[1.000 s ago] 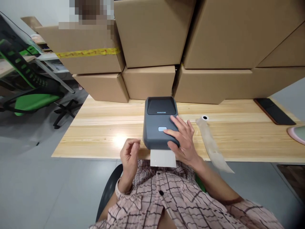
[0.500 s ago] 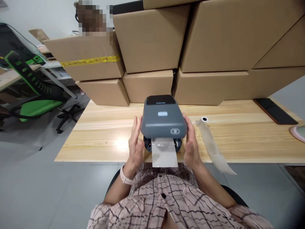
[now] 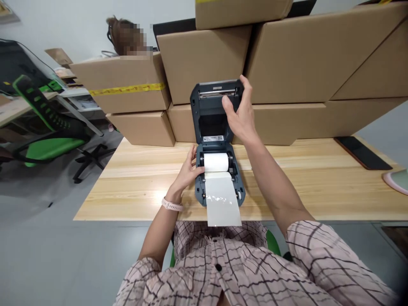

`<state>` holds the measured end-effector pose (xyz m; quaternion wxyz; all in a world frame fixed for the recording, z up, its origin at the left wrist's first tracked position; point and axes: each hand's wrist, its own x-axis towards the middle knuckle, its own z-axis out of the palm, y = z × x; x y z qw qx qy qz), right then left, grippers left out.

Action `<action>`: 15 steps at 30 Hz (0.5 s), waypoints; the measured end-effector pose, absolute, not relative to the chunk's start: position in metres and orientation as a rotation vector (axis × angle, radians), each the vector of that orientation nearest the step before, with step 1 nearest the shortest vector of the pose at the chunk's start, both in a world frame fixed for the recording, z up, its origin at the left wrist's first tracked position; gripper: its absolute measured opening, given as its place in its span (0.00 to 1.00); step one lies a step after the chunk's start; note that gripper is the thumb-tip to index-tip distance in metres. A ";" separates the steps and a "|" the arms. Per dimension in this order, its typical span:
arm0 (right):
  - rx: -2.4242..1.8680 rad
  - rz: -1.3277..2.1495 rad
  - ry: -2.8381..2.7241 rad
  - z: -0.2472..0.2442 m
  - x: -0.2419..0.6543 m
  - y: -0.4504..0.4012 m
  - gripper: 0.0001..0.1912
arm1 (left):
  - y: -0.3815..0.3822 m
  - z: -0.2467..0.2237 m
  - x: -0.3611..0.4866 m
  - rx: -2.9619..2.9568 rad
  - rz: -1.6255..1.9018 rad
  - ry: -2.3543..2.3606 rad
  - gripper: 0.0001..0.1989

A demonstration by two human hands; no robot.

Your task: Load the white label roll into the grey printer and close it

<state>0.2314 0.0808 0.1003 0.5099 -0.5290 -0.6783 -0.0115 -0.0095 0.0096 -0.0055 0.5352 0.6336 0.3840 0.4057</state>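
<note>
A dark grey label printer (image 3: 237, 187) stands on the table with its lid (image 3: 204, 106) raised. Inside lies a white label roll (image 3: 216, 162), and its label strip (image 3: 223, 202) runs forward past the table's front edge. My right hand (image 3: 242, 114) grips the lid's upper right corner, thumb on the inner side and fingers behind. At the left side of the base, my left hand (image 3: 188, 172) holds the printer, its thumb over the rim beside the roll. The loose paper roll seen earlier at the right is hidden behind my right forearm.
Stacked cardboard boxes (image 3: 287, 63) line the back of the wooden table (image 3: 127, 187). A dark phone or tablet (image 3: 363, 152) and a pink-rimmed object (image 3: 397, 180) lie at the right. Beyond the left edge are a green office chair (image 3: 52, 146) and a person's head (image 3: 126, 36).
The printer lid has swung up and back, exposing the roll. My right hand rose from the printer's right side with the lid; my left hand stays at the left side, thumb now inward.
</note>
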 end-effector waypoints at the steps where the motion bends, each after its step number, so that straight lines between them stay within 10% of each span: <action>1: -1.291 -0.022 -1.663 0.104 0.234 0.080 0.39 | 0.008 -0.006 -0.008 1.515 0.972 0.932 0.55; 15: -1.287 0.323 -2.718 0.061 0.202 0.010 0.50 | -0.002 0.020 -0.006 1.783 0.680 1.410 0.42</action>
